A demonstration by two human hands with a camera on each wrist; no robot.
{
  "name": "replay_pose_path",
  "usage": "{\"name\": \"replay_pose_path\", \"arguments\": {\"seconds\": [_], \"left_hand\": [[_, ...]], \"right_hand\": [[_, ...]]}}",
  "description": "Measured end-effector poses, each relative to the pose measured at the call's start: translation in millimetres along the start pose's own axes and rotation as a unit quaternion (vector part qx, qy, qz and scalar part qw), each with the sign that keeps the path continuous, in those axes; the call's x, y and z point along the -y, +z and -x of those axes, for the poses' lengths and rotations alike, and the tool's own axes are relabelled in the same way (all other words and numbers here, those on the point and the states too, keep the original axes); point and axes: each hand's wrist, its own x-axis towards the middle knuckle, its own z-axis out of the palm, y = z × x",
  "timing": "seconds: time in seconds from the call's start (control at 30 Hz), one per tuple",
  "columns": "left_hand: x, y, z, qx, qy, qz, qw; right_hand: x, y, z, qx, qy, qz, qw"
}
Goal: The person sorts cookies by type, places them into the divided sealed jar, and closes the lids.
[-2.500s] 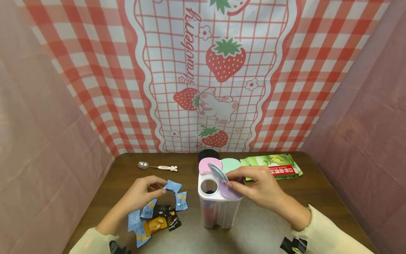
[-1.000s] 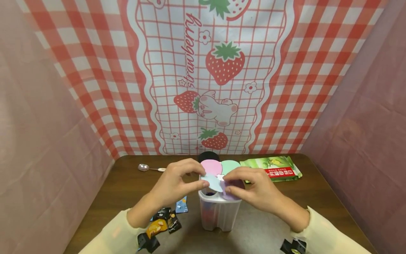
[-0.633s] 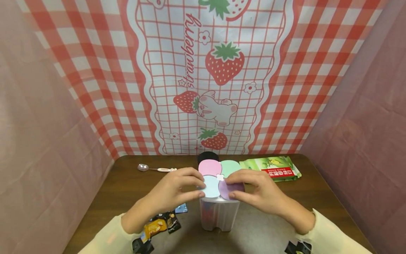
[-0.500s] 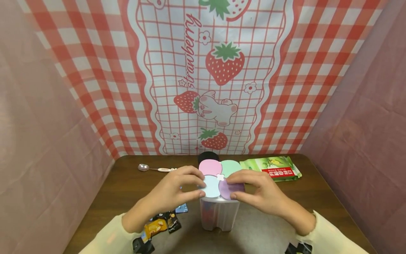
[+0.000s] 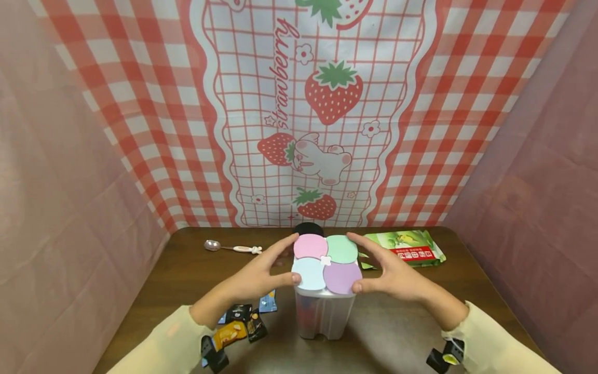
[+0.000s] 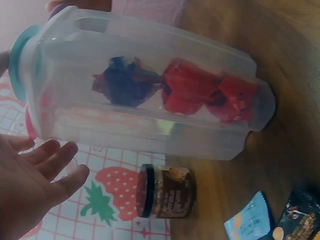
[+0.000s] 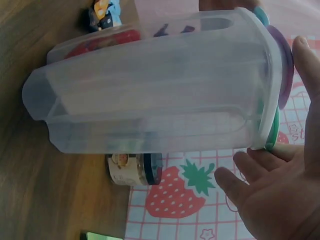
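Note:
A tall clear storage container point(image 5: 322, 318) stands upright at mid-table. Its four-part top shows a pink lid point(image 5: 310, 245), a green lid point(image 5: 341, 249), a light blue lid point(image 5: 309, 274) and a purple lid point(image 5: 342, 278), all lying flat. Through its wall, the left wrist view shows red wrapped pieces point(image 6: 190, 86) and a dark blue one point(image 6: 131, 82). My left hand point(image 5: 259, 274) spreads along the left edge, thumb at the light blue lid. On the opposite edge my right hand point(image 5: 397, 274) does likewise, thumb at the purple lid, fingers by the green one. Both hands have extended fingers.
Behind the container stands a jar with a black lid point(image 5: 308, 228). A spoon point(image 5: 233, 248) lies at the back left, a green packet point(image 5: 411, 249) at the back right. Wrapped sweets, including an orange one point(image 5: 231, 333) and a black one point(image 5: 256, 326), lie partly under the left arm.
The light blue lid, earlier raised over an open hole, now lies flat. My left hand came from the sweets to the container; both hands have since spread from the lid tops to the outer edges.

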Motion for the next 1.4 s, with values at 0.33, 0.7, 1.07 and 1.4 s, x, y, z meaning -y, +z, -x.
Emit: {"name": "replay_pose_path", "arguments": {"seconds": [0.33, 0.7, 1.07, 1.4], "left_hand": [[2.0, 10.0, -6.6, -0.017, -0.003, 0.085, 0.9962], [-3.1, 12.0, -3.4, -0.009, -0.024, 0.126, 0.9917], [-8.0, 44.1, 36.9, -0.107, -0.050, 0.111, 0.9868], [-0.4, 87.5, 76.7, -0.121, -0.052, 0.131, 0.9825]], "right_hand": [[-10.0, 0.8, -2.9, -0.013, -0.016, -0.001, 0.9998], [-17.7, 3.0, -2.9, -0.013, -0.038, -0.022, 0.9990], [-35.5, 10.5, -0.2, -0.013, -0.046, -0.138, 0.9893], [-67.8, 22.9, -5.7, -0.076, 0.018, -0.225, 0.9713]]}}
